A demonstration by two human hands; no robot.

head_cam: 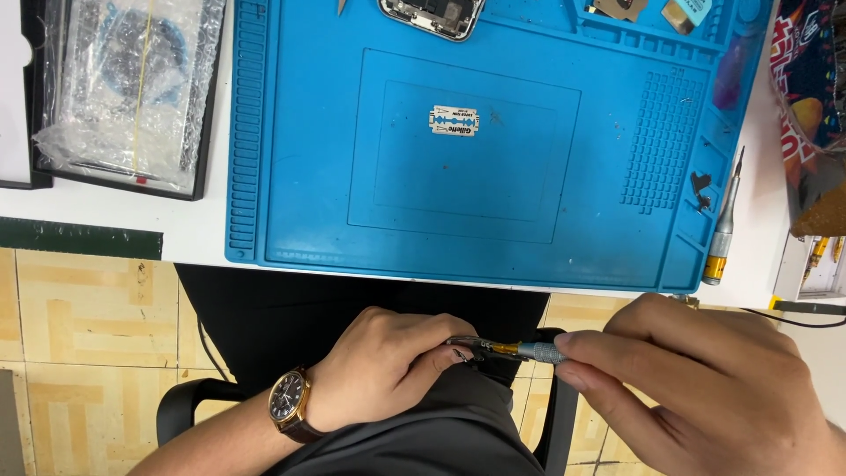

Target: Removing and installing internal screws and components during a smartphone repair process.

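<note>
Gripping screwdriver [520,351] between both | left hand [388,366] pinches tip | right hand [705,388] clasps handle

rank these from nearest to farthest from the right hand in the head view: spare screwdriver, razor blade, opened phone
1. spare screwdriver, lying at the mat's right edge, just above the right hand
2. razor blade, mid-mat
3. opened phone, at the mat's top edge

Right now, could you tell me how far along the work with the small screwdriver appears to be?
Done: an opened phone lies at the top edge of the blue mat, with a razor blade mid-mat. In hand: below the table edge, the left hand and right hand hold a precision screwdriver between them, left fingers at its tip. Left: the phone remains open; a second driver lies unused at the mat's right.
</note>
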